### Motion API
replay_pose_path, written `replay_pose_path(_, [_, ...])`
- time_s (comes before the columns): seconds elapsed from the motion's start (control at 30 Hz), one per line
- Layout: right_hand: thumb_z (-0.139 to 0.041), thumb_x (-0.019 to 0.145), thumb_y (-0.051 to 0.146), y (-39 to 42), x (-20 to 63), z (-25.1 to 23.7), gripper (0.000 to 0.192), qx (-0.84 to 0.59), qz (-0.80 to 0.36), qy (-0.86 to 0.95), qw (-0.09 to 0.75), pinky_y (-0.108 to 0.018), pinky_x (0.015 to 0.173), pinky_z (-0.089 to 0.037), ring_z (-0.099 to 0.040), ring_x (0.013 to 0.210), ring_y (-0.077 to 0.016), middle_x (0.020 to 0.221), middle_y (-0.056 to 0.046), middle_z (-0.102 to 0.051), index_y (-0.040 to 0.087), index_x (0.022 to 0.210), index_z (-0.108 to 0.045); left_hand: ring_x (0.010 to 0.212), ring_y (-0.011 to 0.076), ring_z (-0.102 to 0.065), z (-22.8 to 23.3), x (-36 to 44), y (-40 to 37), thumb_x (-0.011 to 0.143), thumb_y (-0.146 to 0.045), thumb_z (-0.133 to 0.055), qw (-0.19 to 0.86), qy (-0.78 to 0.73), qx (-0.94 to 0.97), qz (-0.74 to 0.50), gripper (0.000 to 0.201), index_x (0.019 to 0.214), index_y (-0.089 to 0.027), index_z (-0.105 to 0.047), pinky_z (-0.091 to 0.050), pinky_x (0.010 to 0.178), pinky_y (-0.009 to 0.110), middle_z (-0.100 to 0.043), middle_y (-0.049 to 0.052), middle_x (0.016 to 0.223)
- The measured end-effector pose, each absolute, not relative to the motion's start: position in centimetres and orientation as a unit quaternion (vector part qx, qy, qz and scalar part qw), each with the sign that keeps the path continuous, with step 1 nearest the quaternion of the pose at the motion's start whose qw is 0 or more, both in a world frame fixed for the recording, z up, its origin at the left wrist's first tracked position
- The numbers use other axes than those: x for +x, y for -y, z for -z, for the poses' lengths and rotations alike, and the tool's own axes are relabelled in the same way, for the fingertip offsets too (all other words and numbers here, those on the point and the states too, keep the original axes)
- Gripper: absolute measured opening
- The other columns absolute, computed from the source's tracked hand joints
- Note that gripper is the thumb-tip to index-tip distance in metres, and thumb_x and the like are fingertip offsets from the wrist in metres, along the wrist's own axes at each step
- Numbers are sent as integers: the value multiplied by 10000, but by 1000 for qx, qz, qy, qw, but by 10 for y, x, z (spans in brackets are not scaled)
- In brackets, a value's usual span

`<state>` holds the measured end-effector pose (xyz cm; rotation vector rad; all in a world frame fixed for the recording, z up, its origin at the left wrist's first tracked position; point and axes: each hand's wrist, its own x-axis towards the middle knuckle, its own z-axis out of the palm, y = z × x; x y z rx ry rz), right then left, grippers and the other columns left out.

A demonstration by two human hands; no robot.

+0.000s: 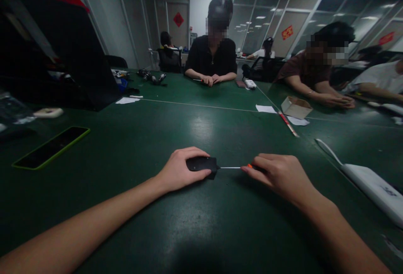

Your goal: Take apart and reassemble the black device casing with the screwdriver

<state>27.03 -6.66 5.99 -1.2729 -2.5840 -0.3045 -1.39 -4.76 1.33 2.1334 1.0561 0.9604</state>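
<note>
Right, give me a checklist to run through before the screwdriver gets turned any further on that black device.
1. Left hand pins the black device to the table: ok.
2. Right hand grips the screwdriver at its orange handle: ok.
3. Shaft lies level, pointing at the device's right end: ok.
4. Tip seated in a screw: cannot tell, too small.
5. White power strip sits apart from the right arm: ok.
6. Phone lies well left of the hands: ok.

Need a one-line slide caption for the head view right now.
Left hand steadies a small black device on the green table while the right hand holds a screwdriver to its side.
</note>
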Motion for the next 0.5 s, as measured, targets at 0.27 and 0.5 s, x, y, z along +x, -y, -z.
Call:
replay_pose_path(0.27, [-450, 977, 484, 68, 256, -49, 446, -448, 21, 883, 140, -264, 533, -366, -562, 556, -144, 656, -38, -631, 182, 718, -652, 1028, 237, -646, -13, -16, 46, 773, -405, -733, 310, -395, 792, -347, 384, 1107, -219, -692, -484, 914, 382, -701, 66, 1130])
replay_pose_path(0.5, [-491, 984, 316, 72, 231, -31, 232, -416, -123, 871, 230, -285, 704, -507, -632, 778, -160, 888, -55, -674, 186, 1010, -682, 1045, 227, -630, -9, -19, 47, 783, -402, -742, 314, -343, 799, -381, 401, 1120, -194, -682, -470, 942, 381, -692, 86, 1129])
